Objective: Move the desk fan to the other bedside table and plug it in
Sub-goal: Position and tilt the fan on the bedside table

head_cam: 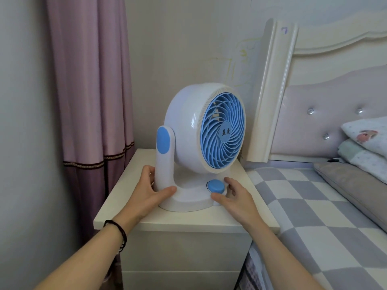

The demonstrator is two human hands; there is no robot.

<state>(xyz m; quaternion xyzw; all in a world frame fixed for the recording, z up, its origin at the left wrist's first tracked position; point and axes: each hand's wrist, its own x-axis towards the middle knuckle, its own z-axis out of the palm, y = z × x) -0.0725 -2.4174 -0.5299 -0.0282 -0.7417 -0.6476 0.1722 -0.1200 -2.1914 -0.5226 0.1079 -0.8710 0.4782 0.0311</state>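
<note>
A white desk fan (188,122) with a blue grille and a blue round knob (216,186) stands upright on a cream bedside table (117,214). My left hand (146,193) wraps around the foot of the fan's left support arm, thumb in front and fingers behind. On the right edge of the fan's base rests my right hand (236,195), its thumb under the knob and its fingers beside it. No cord or plug shows.
A purple curtain (90,91) hangs left of the table against the wall. A bed with a checked grey and white cover (314,206), a padded headboard (314,105) and pillows (364,143) lies close on the right.
</note>
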